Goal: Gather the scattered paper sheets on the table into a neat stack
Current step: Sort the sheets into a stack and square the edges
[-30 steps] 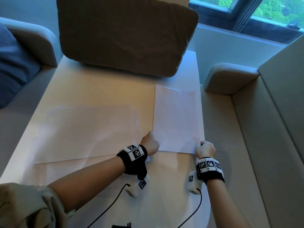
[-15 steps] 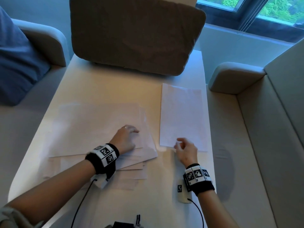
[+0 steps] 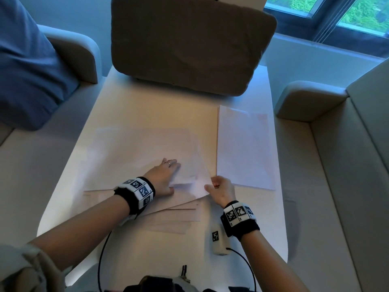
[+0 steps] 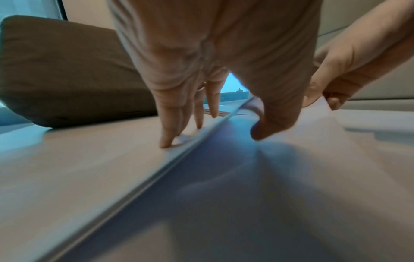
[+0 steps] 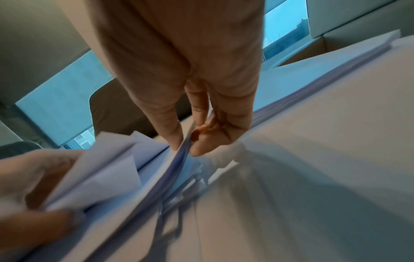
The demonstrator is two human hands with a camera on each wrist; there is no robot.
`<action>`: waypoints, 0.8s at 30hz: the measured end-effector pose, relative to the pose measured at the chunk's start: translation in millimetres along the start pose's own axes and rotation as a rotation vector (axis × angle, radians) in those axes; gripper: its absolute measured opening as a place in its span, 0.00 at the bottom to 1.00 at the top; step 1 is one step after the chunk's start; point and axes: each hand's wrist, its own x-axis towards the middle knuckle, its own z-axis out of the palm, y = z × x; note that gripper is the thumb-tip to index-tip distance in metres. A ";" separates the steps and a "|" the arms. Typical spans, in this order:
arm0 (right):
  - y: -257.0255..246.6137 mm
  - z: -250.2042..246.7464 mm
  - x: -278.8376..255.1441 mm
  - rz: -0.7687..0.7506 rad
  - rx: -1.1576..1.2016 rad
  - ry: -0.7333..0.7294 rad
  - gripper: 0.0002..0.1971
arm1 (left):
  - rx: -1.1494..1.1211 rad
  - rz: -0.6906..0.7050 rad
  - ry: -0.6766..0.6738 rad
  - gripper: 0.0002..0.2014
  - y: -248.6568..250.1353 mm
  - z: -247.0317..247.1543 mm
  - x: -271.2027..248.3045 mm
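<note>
A loose, fanned pile of white paper sheets (image 3: 136, 157) lies left of centre on the pale table (image 3: 147, 106). My left hand (image 3: 168, 178) rests on the pile's near right part. Its fingers lie straight on top and its thumb sits under the edge of the upper sheets (image 4: 112, 168), pinching them. My right hand (image 3: 214, 184) pinches the near right corner of a pile sheet (image 5: 179, 159) between thumb and fingers, lifting it slightly. A squared stack of sheets (image 3: 244, 148) lies apart at the table's right edge.
A large brown cushion (image 3: 189, 43) stands across the far end of the table. Grey sofa armrests (image 3: 305, 98) flank the table, and a blue cushion (image 3: 27, 70) lies at the left. A white wrist device (image 3: 217, 239) with a black cable lies near the front edge.
Both hands left the near edge of the squared right stack. The left hand moved onto the loose pile; the right hand then shifted left and took hold of the pile's near right corner.
</note>
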 end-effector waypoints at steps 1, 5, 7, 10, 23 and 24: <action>-0.4 0.2 -0.3 -0.006 -0.006 0.008 0.18 | -0.021 0.029 0.011 0.39 -2.1 -2.1 -1.1; -1.4 0.7 -2.5 -0.010 -0.013 0.025 0.18 | -0.283 0.144 0.115 0.40 -8.1 -2.6 -9.9; -2.4 1.4 -2.8 -0.016 -0.032 0.030 0.16 | -0.407 0.186 0.152 0.43 -10.3 -1.7 -14.3; -7.5 3.5 -3.2 0.004 -0.084 0.060 0.10 | -0.462 0.208 0.090 0.35 -12.8 2.4 -20.6; -75.1 -5.3 -16.2 0.004 0.838 -0.317 0.09 | -0.294 0.291 0.249 0.33 -7.1 7.4 -38.0; -72.9 -5.6 -13.3 0.015 0.820 -0.312 0.10 | -0.295 0.265 0.246 0.33 -8.3 8.3 -37.6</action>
